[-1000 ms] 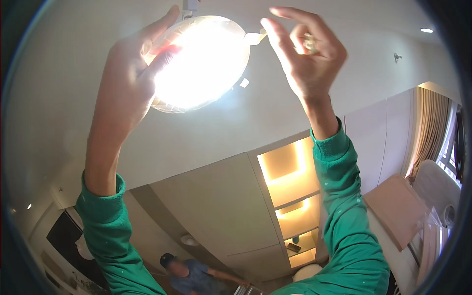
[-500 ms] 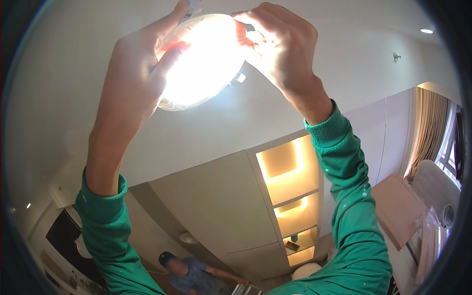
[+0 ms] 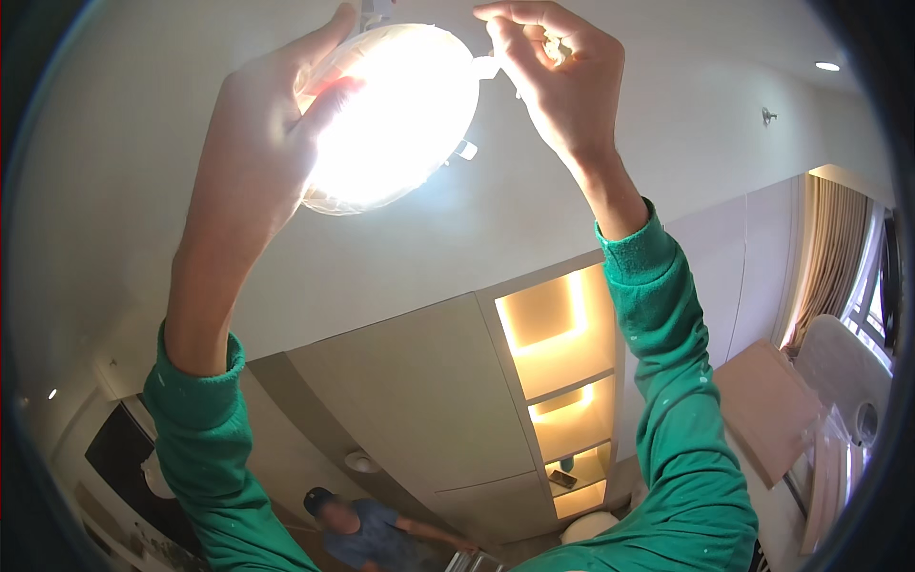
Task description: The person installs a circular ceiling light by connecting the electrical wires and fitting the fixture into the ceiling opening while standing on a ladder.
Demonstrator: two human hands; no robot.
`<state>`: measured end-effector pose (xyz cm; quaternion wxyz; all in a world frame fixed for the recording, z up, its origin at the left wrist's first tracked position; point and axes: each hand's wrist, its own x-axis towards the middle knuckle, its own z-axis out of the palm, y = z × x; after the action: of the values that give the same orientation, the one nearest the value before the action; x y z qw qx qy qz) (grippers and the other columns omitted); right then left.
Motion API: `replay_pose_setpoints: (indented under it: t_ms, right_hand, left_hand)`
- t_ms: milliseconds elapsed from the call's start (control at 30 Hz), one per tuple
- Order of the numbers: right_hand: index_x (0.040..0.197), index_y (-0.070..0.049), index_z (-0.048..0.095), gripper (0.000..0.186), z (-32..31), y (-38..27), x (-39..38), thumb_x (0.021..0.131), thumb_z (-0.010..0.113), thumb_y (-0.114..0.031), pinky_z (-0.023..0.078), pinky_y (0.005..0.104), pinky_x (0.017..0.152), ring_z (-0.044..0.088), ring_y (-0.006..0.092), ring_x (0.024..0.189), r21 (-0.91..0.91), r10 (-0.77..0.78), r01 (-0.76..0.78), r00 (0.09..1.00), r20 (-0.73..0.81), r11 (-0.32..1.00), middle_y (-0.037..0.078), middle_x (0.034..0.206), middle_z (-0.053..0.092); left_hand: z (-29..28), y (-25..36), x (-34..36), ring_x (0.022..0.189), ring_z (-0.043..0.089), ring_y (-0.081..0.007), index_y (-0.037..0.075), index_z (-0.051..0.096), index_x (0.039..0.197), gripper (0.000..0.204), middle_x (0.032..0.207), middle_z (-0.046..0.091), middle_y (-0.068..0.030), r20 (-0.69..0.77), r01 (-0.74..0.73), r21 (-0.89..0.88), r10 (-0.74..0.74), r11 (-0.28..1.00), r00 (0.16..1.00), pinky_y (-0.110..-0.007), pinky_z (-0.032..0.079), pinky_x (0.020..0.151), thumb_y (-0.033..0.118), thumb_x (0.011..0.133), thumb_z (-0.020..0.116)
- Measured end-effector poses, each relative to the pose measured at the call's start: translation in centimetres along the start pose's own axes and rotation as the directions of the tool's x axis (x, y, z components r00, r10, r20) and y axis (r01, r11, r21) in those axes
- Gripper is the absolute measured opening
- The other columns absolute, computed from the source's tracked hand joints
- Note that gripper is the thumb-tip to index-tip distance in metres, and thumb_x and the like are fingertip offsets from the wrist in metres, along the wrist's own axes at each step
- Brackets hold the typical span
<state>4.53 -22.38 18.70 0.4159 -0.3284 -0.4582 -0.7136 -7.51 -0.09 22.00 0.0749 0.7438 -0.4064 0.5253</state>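
Observation:
My left hand (image 3: 253,143) grips the left rim of a round ceiling light (image 3: 405,114), thumb across its face and fingers behind. The light is lit and very bright, so its face is washed out. Small pale tabs stick out from its right side, one of them a white tab (image 3: 486,68) beside my right hand (image 3: 572,81). That hand is just off the light's right edge, thumb and forefinger close together and the other fingers curled in. Something small and pale (image 3: 557,50) shows within the curled fingers; I cannot make out what it is.
The white ceiling (image 3: 658,114) carries a small lit downlight (image 3: 827,67) and a metal fitting (image 3: 769,116) to the right. Below are lit shelves (image 3: 562,367), brown panels (image 3: 770,410) and a curtain (image 3: 827,248). A person in a cap (image 3: 367,529) stands on the floor below.
My right hand has come away from the light's edge, moving slightly right and uncovering the white tab. My left hand still grips the light, which has barely moved.

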Motion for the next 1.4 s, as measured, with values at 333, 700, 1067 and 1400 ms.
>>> replay_pose_setpoints:
  t_ms: [333, 700, 1067, 1400]
  right_hand:
    - [0.087, -0.009, 0.075, 0.018, 0.2, 0.3, -0.5, 0.071, 0.081, -0.002, 0.047, 0.0276, 0.051, 0.058, 0.0155, 0.055, -0.232, -0.331, 0.328, 0.943, 0.029, 0.916, 0.003, 0.069, 0.065]
    - [0.082, -0.005, 0.067, 0.008, 0.5, -0.3, -0.1, 0.086, 0.073, -0.002, 0.045, 0.0224, 0.043, 0.057, 0.0059, 0.055, -0.089, -0.131, 0.140, 0.986, 0.102, 0.986, 0.002, 0.067, 0.065]
    - [0.102, -0.002, 0.076, 0.012, -1.0, -1.7, -0.2, 0.092, 0.071, -0.007, 0.051, 0.0193, 0.051, 0.061, 0.0059, 0.060, 0.327, 0.401, -0.397, 0.914, 0.059, 0.858, 0.003, 0.074, 0.069]
    - [0.085, -0.010, 0.072, 0.024, -0.5, -1.0, -0.3, 0.066, 0.076, 0.004, 0.046, 0.0296, 0.050, 0.058, 0.0178, 0.055, -0.145, -0.263, 0.261, 0.965, 0.001, 0.955, 0.001, 0.068, 0.064]
  left_hand:
    - [0.1, 0.2, 0.5, 0.139, 0.050, -0.0312, 0.002, 0.045, 0.151, 0.052, 0.152, 0.051, -0.0166, 0.040, 0.006, -0.022, -0.006, 1.000, 0.999, -0.048, 0.036, 0.118, 0.009, 0.100, 0.054]
    - [2.0, 7.3, 1.2, 0.137, 0.051, -0.0292, 0.004, 0.047, 0.150, 0.051, 0.152, 0.052, -0.0142, -0.006, 0.220, -0.076, -0.221, 0.972, 0.975, -0.045, 0.038, 0.117, 0.005, 0.100, 0.052]
    - [1.5, 5.6, 0.9, 0.135, 0.053, -0.0267, 0.000, 0.049, 0.148, 0.049, 0.151, 0.053, -0.0136, -0.060, 0.174, -0.023, -0.175, 0.985, 0.983, -0.043, 0.039, 0.116, 0.007, 0.099, 0.054]
    - [0.9, 0.0, -0.3, 0.095, 0.068, -0.0193, 0.006, 0.054, 0.146, 0.050, 0.118, 0.072, -0.0158, -0.040, 0.021, 0.047, -0.019, 0.999, 0.999, -0.034, 0.053, 0.089, 0.011, 0.097, 0.062]
